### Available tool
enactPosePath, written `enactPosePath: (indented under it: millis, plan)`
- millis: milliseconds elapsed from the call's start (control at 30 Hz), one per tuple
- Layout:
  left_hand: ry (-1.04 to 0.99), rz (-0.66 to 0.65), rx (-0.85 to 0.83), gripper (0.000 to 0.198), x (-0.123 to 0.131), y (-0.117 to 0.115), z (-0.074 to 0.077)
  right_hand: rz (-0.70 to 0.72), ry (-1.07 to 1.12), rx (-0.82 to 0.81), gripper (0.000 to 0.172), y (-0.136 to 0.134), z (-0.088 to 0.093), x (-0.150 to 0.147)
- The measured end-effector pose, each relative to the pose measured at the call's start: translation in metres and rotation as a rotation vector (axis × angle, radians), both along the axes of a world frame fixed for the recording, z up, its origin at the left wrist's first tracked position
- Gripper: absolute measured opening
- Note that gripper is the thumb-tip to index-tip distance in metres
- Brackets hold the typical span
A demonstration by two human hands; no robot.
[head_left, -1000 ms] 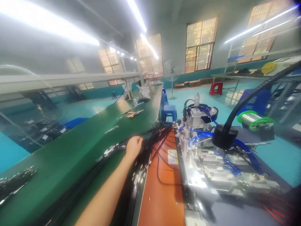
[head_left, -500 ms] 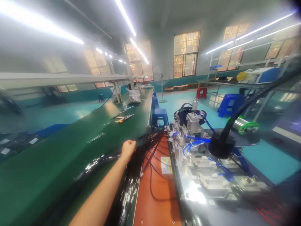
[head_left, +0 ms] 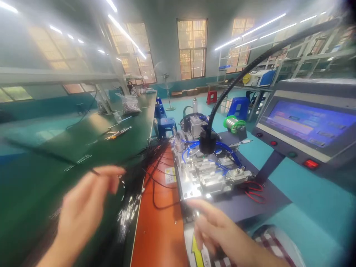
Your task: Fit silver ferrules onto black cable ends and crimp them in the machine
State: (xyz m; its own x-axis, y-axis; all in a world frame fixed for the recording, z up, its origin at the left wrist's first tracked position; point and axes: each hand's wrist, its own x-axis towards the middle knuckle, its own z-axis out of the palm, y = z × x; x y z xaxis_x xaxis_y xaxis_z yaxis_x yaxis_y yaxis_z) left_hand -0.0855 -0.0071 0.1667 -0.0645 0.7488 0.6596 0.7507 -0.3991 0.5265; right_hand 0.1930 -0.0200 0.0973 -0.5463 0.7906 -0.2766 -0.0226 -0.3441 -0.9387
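My left hand (head_left: 86,200), blurred by motion, is closed over the green table on a black cable (head_left: 41,150). The cable trails off to the left, and a small shiny tip shows by my fingertips. Beside that hand lies a bundle of black cables with silvery ends (head_left: 129,213). My right hand (head_left: 214,228) is at the near edge of a metal machine (head_left: 207,180). Its index finger stretches toward the machine while the other fingers bend loosely; nothing shows in it.
An orange-brown board (head_left: 158,230) lies between the cables and the machine. At the right stands a control panel with a lit screen (head_left: 308,120). A black flexible hose (head_left: 222,100) arches over the machine. Behind are a green wire spool (head_left: 234,124) and blue stools (head_left: 167,124).
My left hand has drawn back toward me from the cable pile with a black cable in it. My right hand has come into view. The view has swung right, bringing in the control panel.
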Motion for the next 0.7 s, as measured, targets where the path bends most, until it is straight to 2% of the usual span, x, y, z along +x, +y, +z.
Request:
enactPosePath:
  millis: [33,67,133,167,233,300,400,500,600,700]
  plan:
    - [0.185,-0.087,-0.047,0.024,0.01,-0.014,-0.014,0.051,0.026,-0.01,0.055,-0.002,0.0,0.001]
    - [0.355,-0.227,-0.098,0.022,0.021,-0.026,-0.029,0.066,0.055,-0.018,0.055,-0.007,-0.002,0.004]
    - [0.548,-0.351,-0.14,0.025,0.042,-0.048,-0.062,0.042,0.137,-0.068,0.058,-0.02,-0.011,0.012]
    - [0.607,-0.362,-0.13,0.026,0.05,-0.057,-0.076,0.0,0.187,-0.113,0.06,-0.027,-0.018,0.016]
    - [0.704,-0.298,-0.164,0.027,0.062,-0.07,-0.098,-0.084,0.264,-0.21,0.067,-0.039,-0.032,0.025]
    - [0.748,-0.238,-0.191,0.026,0.067,-0.076,-0.109,-0.131,0.269,-0.228,0.066,-0.048,-0.042,0.031]
    - [0.738,-0.238,-0.222,0.024,0.074,-0.078,-0.106,-0.157,0.133,-0.091,0.04,-0.055,-0.043,0.036]
    - [0.674,-0.334,-0.273,0.023,0.088,-0.081,-0.092,-0.199,-0.014,0.042,0.016,-0.055,-0.03,0.036]
    - [0.576,-0.422,-0.316,0.024,0.101,-0.092,-0.082,-0.134,-0.037,0.148,0.008,-0.054,-0.019,0.034]
    - [0.402,-0.487,-0.473,0.018,0.104,-0.105,-0.082,-0.008,-0.076,0.139,0.007,-0.055,-0.025,0.028]
